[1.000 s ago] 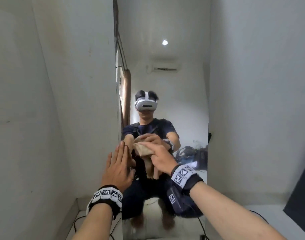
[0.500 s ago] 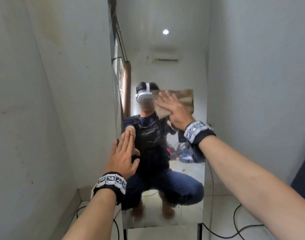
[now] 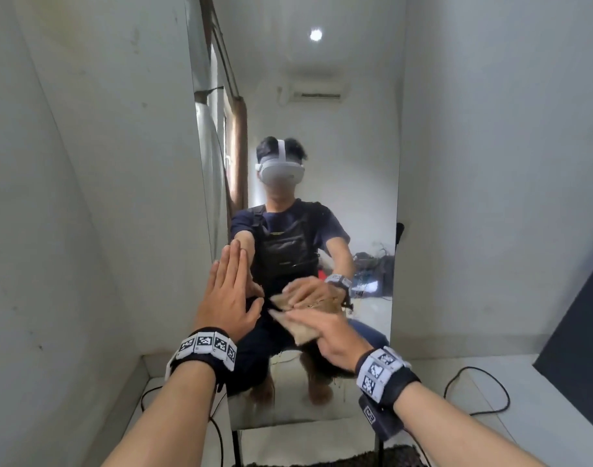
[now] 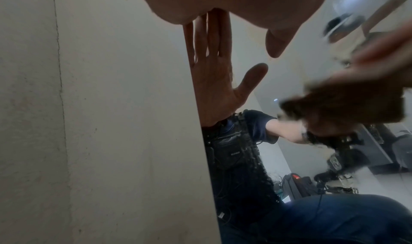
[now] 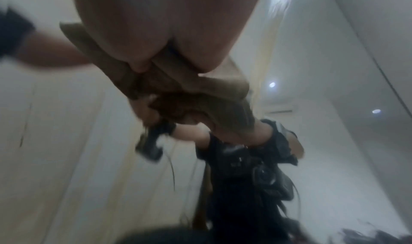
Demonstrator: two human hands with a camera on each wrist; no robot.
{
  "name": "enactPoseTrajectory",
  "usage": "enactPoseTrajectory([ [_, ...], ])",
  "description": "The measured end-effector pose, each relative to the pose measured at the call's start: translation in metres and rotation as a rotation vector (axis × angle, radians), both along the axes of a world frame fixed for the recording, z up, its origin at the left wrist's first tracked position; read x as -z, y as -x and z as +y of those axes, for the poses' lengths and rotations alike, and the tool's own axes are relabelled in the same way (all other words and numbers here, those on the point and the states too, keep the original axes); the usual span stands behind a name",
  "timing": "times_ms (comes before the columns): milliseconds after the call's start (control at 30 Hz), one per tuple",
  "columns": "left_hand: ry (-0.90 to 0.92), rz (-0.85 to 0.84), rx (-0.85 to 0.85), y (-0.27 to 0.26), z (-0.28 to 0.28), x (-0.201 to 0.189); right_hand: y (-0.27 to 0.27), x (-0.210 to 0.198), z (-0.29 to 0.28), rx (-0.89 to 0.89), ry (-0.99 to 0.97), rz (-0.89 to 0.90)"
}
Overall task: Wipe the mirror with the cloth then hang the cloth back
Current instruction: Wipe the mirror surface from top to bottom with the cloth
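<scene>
A tall mirror point(image 3: 322, 129) leans in a narrow white corner and shows my reflection. My left hand point(image 3: 231, 281) lies flat on the glass at the mirror's left edge, fingers straight and together; its palm point(image 4: 223, 1) fills the top of the left wrist view. My right hand point(image 3: 315, 326) presses a tan cloth point(image 3: 298, 330) flat against the lower middle of the glass, fingers stretched over it. In the right wrist view the folded cloth point(image 5: 178, 75) bunches under my palm point(image 5: 167, 27). That view is blurred, and so is the cloth point(image 4: 356, 107) in the left wrist view.
White walls close in on both sides. A black cable point(image 3: 473, 392) loops on the floor at the right, beside a dark panel point(image 3: 578, 332). A dark rug point(image 3: 322, 461) lies at the mirror's foot. More cable runs at the lower left point(image 3: 217, 429).
My right hand swept the cloth up to the mirror's upper right, then back down to the lower middle. The left hand stayed flat at the left edge.
</scene>
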State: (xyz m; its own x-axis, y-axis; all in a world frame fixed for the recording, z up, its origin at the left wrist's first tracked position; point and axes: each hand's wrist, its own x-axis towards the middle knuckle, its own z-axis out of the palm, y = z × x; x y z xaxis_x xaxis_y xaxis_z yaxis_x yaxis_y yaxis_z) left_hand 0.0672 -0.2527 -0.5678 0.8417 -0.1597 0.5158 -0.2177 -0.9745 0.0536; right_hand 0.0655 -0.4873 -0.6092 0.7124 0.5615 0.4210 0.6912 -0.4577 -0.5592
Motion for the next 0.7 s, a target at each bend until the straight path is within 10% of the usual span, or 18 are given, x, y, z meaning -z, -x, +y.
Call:
enactPoseTrajectory([
  [133,0.017,-0.002,0.006,0.001,-0.001,0.000,0.001,-0.104,-0.023,0.135,-0.420,0.006],
  [300,0.024,0.010,0.011,0.002,-0.001,-0.002,-0.046,-0.225,-0.075,0.546,-0.318,-0.683],
  [400,0.013,0.021,0.004,0.003,0.000,-0.003,-0.079,-0.265,-0.087,0.572,-0.134,-0.759],
  [500,0.019,0.021,-0.002,0.003,-0.001,-0.003,-0.097,-0.230,-0.083,0.465,0.207,-0.588],
  [700,0.038,0.009,0.000,-0.002,-0.002,0.000,-0.033,-0.069,-0.080,0.264,0.066,-0.276],
])
